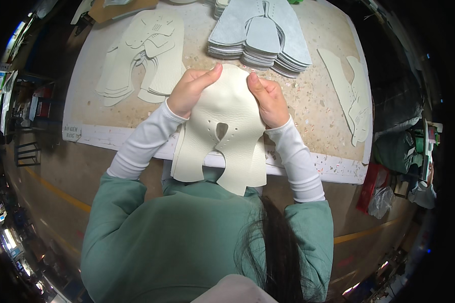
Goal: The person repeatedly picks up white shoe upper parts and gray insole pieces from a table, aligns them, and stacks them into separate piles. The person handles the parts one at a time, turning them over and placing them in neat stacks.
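Observation:
Between my two hands hangs a cream leather shoe upper piece, rounded at the top, with two legs below, a small opening and rows of punched holes. My left hand grips its upper left edge, thumb on top. My right hand pinches the upper right edge the same way. Layered edges at its sides suggest more than one piece is held. The fingers behind the leather are hidden. Its lower legs reach past the near edge of the table.
A stack of pale blue-grey cut pieces stands at the back middle. Cream cut pieces lie in a pile at the left, and a few more cream pieces at the right. A red crate with a plastic bag is on the floor at right.

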### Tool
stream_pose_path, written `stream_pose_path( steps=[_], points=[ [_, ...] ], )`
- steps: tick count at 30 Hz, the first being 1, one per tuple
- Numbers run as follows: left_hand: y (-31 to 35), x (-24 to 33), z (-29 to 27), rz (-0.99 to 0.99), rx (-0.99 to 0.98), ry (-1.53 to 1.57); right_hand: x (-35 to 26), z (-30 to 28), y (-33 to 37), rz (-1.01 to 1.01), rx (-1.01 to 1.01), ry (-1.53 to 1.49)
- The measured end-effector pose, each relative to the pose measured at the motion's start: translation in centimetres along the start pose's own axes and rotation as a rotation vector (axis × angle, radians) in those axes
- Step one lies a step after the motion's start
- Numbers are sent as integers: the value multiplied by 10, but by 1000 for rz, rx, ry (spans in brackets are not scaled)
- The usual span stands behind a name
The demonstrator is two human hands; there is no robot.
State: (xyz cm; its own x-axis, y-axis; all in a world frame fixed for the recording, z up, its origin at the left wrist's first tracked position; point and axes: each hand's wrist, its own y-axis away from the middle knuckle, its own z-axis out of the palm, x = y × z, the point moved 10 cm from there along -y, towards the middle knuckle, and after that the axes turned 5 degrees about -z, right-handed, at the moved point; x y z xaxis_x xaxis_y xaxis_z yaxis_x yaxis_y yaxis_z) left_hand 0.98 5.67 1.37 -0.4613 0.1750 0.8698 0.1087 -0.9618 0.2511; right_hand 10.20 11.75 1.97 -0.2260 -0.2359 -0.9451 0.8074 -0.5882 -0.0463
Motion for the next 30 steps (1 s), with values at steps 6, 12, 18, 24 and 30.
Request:
stream_pose_path(
  steps=[6,12,18,24,30],
  points=[
    [1,-3,-3,-17,22,-36,0,2,1,18,-82,40],
    [0,-3,-2,-7,15,-23,-5,0,1,-10,-19,63],
    [-1,27,-1,79,-105,-400,-3,6,-10,14,-62,152],
    [-5,55,4,430,70,-649,-42,24,-38,-224,-203,1011],
    [3,65,-14,599,340,-692,-36,48,-63,-203,-313,916]
  ],
)
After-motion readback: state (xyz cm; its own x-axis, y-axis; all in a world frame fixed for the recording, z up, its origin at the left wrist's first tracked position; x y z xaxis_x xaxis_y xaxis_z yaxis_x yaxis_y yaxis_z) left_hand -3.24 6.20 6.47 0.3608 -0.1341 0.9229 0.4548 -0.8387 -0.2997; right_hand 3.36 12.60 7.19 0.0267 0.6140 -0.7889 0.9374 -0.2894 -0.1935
